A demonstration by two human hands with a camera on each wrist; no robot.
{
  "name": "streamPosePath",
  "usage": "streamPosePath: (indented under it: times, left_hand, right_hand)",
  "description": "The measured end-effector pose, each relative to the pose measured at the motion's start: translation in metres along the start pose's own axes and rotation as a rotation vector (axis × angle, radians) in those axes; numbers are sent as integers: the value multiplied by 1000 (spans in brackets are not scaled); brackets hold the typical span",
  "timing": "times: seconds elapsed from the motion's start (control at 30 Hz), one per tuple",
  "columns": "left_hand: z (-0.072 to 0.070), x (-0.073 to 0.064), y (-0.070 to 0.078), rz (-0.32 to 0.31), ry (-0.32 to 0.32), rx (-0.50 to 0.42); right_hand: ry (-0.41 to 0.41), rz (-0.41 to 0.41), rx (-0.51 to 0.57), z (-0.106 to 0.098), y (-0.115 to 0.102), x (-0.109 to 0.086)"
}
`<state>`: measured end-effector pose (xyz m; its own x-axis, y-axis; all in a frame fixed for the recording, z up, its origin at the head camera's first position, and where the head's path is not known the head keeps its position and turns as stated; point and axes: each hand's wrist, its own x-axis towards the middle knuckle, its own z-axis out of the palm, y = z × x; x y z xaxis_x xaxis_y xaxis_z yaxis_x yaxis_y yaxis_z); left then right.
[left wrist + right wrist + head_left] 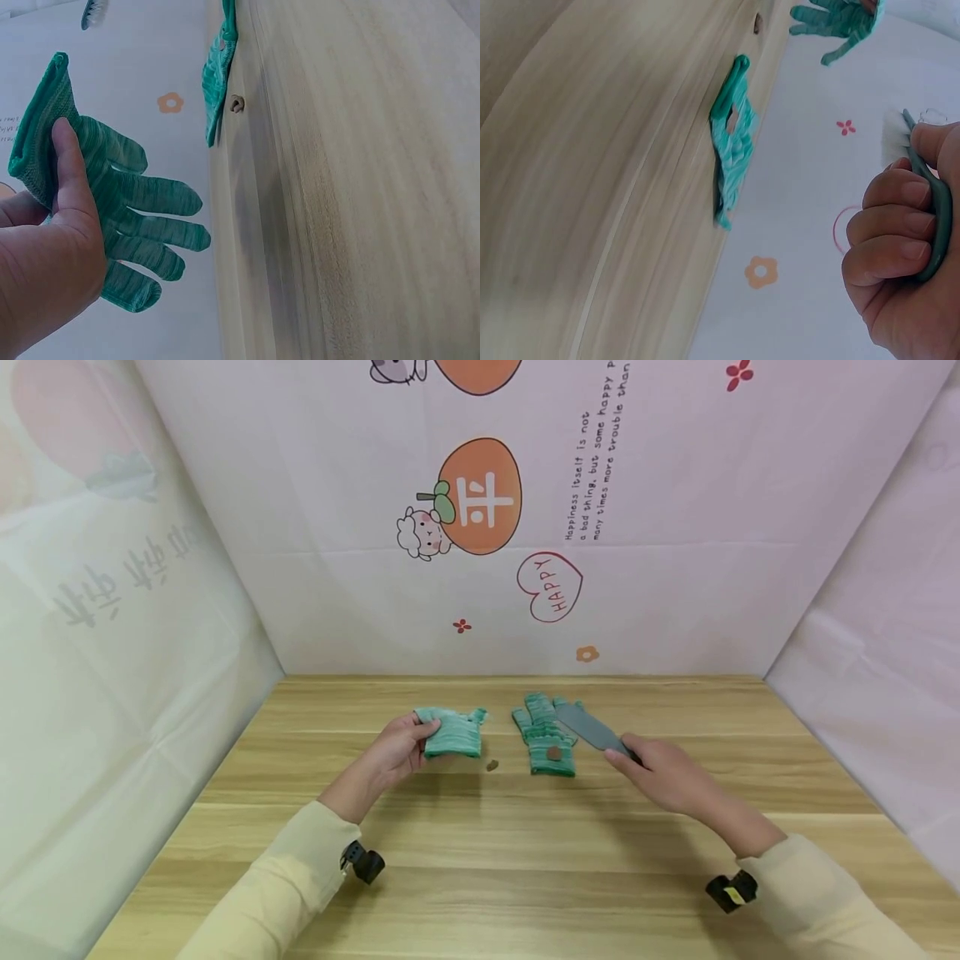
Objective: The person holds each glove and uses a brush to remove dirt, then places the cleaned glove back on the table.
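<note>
A green knitted glove (456, 733) is pinched at its cuff by my left hand (395, 752), thumb on one side. In the left wrist view this glove (146, 206) hangs above the table, its fingers spread. My right hand (667, 775) grips the handle of a grey-green brush (592, 728); its white bristles (895, 139) show in the right wrist view. A second green glove (551, 760) lies on the table to the left of the right hand, with a round brown patch (554, 752) on it. The brush head overlaps that glove in the head view, apparently above it.
A small brown lump (492, 765) sits on the wooden table (525, 860) between the two gloves. Behind the table's far edge rises a white printed cloth (660, 593), and more cloth hangs at the left (150, 693) and right sides.
</note>
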<state>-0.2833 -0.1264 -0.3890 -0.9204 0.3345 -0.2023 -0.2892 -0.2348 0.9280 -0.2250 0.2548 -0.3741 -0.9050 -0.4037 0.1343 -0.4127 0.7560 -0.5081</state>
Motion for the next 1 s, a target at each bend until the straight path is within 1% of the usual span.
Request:
streamPosePath:
  times: [0.43, 0.57, 0.7, 0.8, 0.87, 1.0]
  left_hand:
    - [-11, 12, 2, -10, 53, 26]
    - [-15, 22, 1, -20, 68, 78]
    - [-20, 33, 0, -49, 122, 128]
    - [-24, 38, 0, -65, 155, 163]
    - [-25, 41, -1, -69, 156, 182]
    - [-28, 45, -3, -67, 127, 242]
  right_hand:
    - [16, 80, -35, -8, 25, -5]
    - [25, 111, -35, -11, 33, -8]
    - [30, 119, -29, -13, 38, -10]
    - [30, 121, -23, -14, 39, -11]
    - [30, 122, -19, -14, 40, -12]
    - [34, 126, -15, -15, 41, -14]
